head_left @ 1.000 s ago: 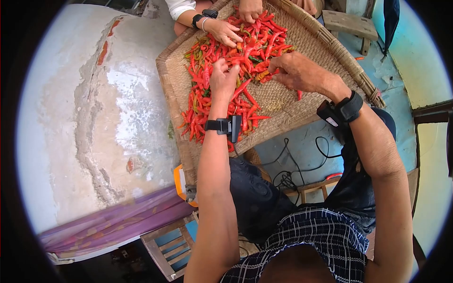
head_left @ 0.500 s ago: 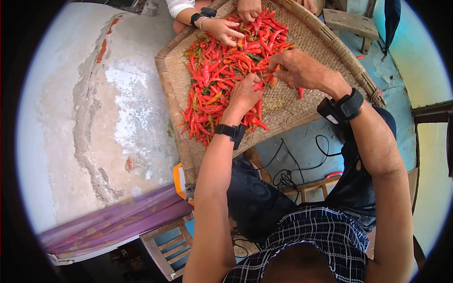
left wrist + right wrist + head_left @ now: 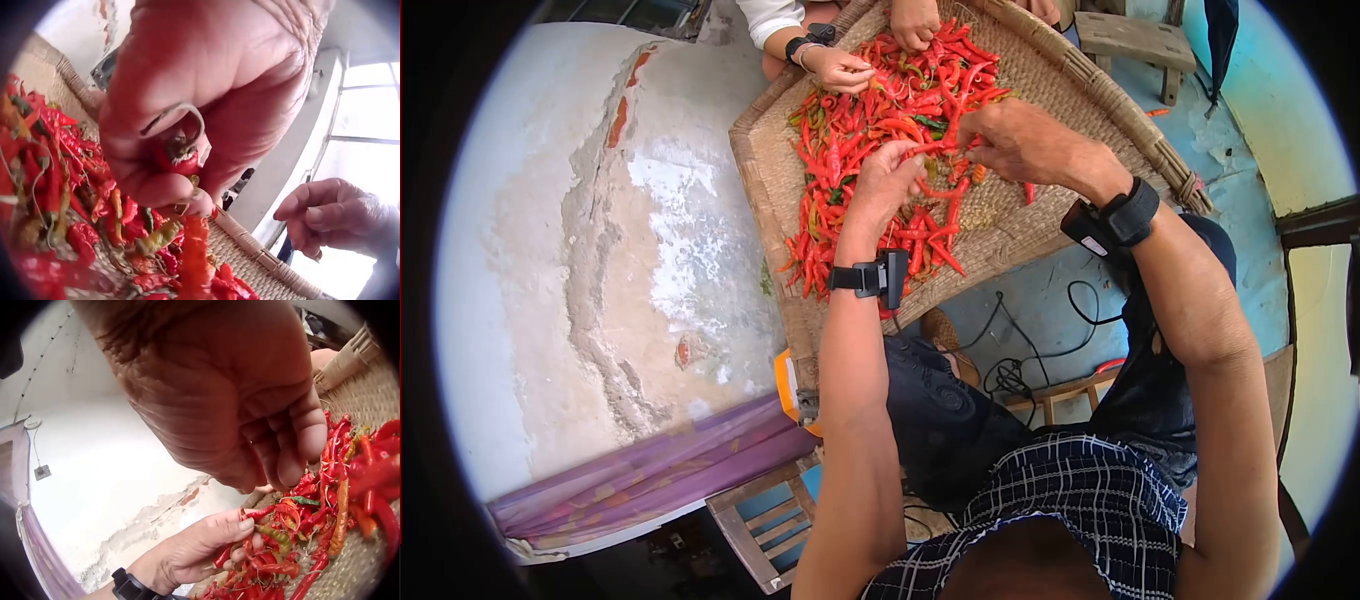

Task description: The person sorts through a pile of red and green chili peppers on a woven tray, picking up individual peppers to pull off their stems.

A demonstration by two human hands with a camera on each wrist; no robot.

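Red chillies, with some orange and green ones, lie heaped (image 3: pixel 835 155) on a woven tray (image 3: pixel 1050 70). Over the pile, my left hand (image 3: pixel 885 180) grips a red chilli (image 3: pixel 181 159), its curved stem showing between the curled fingers. In the right wrist view, a yellow-green chilli (image 3: pixel 274 536) shows beside that hand's thumb. My right hand (image 3: pixel 1035 145) hovers just right of the left one, over the pile's right part. Its fingers bend loosely with a gap at the thumb in the left wrist view, and no chilli shows in them.
Another person's hands (image 3: pixel 840 70) (image 3: pixel 915 22) are at the pile's far side. A wooden stool (image 3: pixel 1135 40) stands back right, beyond the tray's thick rim. Black cables (image 3: pixel 1010 375) lie on the floor below the tray, and a stained wall (image 3: pixel 670 230) rises at the left.
My left hand moved right and nearer my right hand, then back left with a chilli in its grip. My right hand shifted slightly left. The other person's left-side hand drew back up and left.
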